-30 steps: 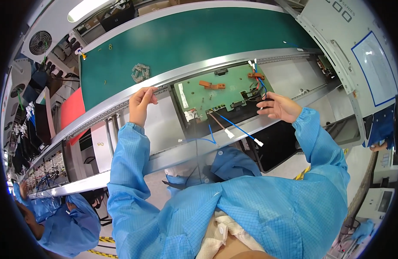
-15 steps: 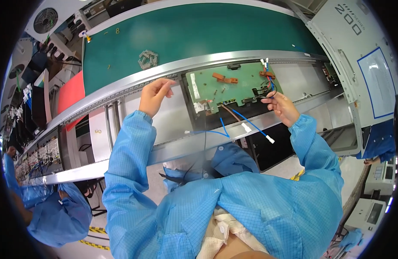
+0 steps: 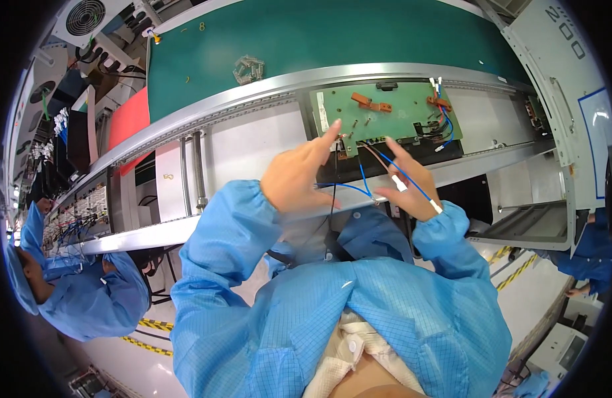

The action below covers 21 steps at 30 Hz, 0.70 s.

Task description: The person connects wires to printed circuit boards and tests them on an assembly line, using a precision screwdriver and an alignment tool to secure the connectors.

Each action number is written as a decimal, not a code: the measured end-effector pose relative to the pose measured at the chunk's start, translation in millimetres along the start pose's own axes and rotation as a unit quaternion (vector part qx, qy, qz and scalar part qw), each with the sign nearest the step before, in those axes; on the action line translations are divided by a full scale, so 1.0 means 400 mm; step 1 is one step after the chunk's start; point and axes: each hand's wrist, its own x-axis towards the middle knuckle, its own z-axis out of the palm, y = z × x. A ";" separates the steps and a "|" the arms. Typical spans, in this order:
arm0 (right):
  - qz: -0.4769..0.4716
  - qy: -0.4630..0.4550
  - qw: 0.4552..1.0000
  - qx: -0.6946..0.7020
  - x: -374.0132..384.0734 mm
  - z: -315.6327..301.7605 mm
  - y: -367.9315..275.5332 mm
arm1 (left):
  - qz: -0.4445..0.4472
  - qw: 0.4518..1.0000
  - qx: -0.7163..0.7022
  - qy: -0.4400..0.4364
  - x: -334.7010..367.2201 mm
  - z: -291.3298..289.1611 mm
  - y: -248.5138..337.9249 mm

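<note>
A green circuit board sits in a dark tray on the metal conveyor rail, with orange-brown parts on its top. From its near edge hang a brown wire with a white connector and a blue wire with a white end; both show against my right hand. Its thumb and forefinger are spread, gripping nothing. My left hand is open at the board's near left corner, forefinger stretched toward it, beside another blue wire. More wires loop at the board's right end.
Beyond the rail lies a green mat holding a small pile of metal pieces. A red sheet lies at left. A large white cabinet panel stands at right. A co-worker in blue sits at left.
My right hand has let go of the black wires at the board's right end and come left and nearer. My left hand has moved right to the board's corner and opened.
</note>
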 end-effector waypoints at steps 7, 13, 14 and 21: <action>-0.085 0.067 0.992 0.061 0.042 0.109 -0.019 | 0.012 1.000 -0.016 0.013 0.032 -0.012 0.022; -0.080 0.123 0.987 0.058 0.082 0.082 -0.067 | 0.060 0.997 -0.023 0.030 0.072 -0.024 -0.027; -0.079 0.126 0.987 0.058 0.087 0.077 -0.062 | 0.068 0.997 -0.026 0.022 0.087 -0.027 -0.031; -0.067 0.133 0.984 0.092 0.139 0.070 -0.012 | -0.015 0.997 -0.060 -0.051 0.168 -0.060 -0.043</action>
